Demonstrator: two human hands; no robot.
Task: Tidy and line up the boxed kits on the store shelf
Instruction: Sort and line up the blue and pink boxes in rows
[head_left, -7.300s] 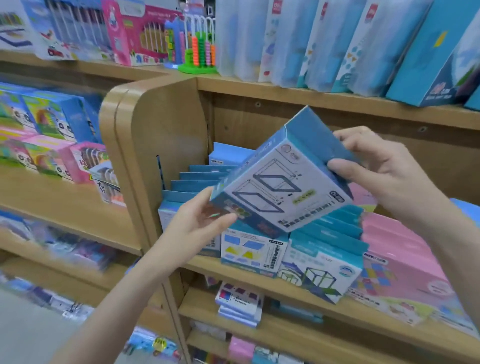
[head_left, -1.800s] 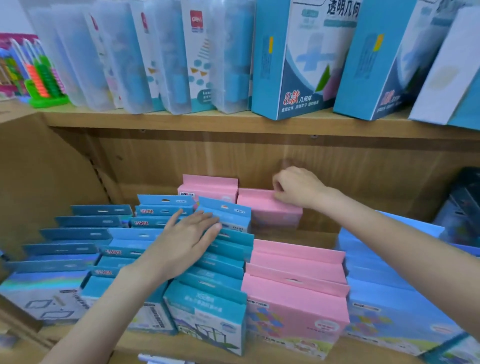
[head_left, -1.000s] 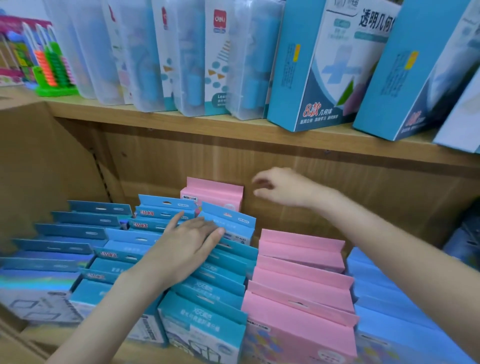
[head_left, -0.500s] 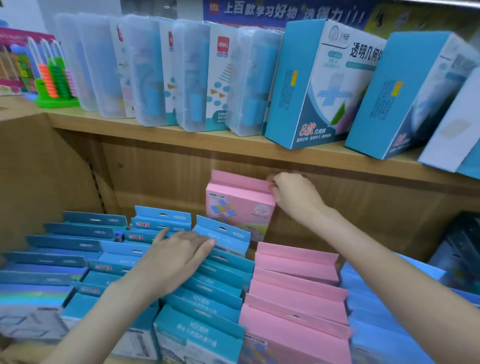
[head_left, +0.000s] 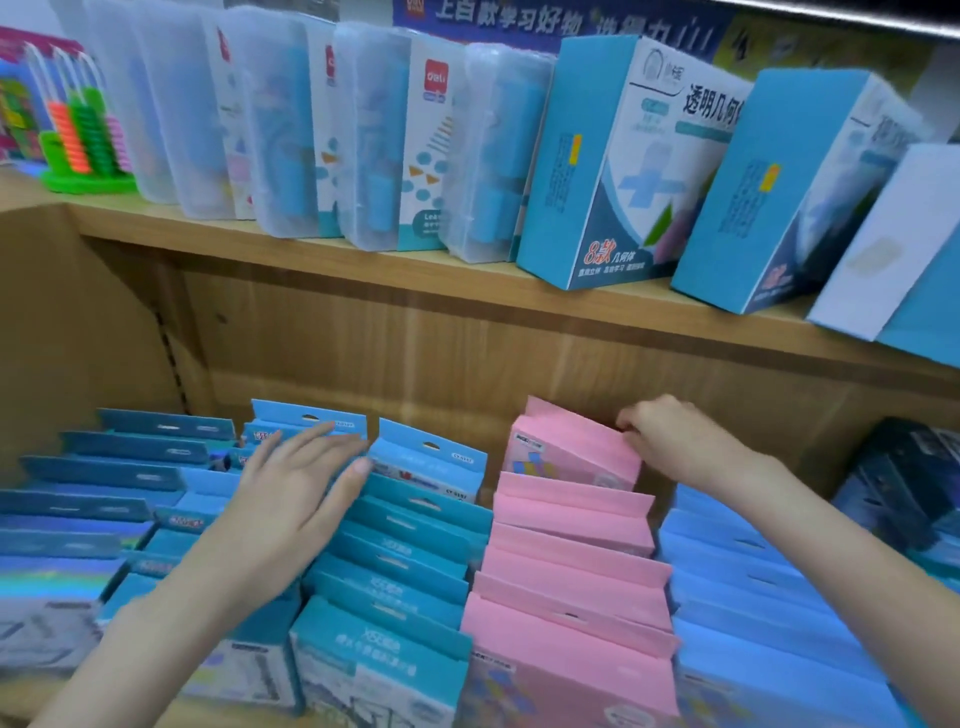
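Note:
Rows of boxed kits fill the lower shelf. A pink row (head_left: 571, 587) runs front to back in the middle, with teal rows (head_left: 410, 551) to its left. My right hand (head_left: 670, 441) grips the top right corner of the rearmost pink box (head_left: 566, 447), which stands tilted at the back of the pink row. My left hand (head_left: 296, 493) lies flat, fingers straight, on the tops of the teal boxes, fingertips near the back ones.
Light blue boxes (head_left: 753, 597) line up right of the pink row, dark teal ones (head_left: 104, 467) at far left. The upper shelf board (head_left: 363, 270) hangs close above, carrying clear plastic cases (head_left: 374, 140), tall blue boxes (head_left: 623, 166) and an abacus (head_left: 83, 140). A wooden side panel (head_left: 47, 322) closes the left.
My right hand has carried the pink box from behind the teal rows down and right onto the back of the pink row. The left hand has stayed on the teal boxes.

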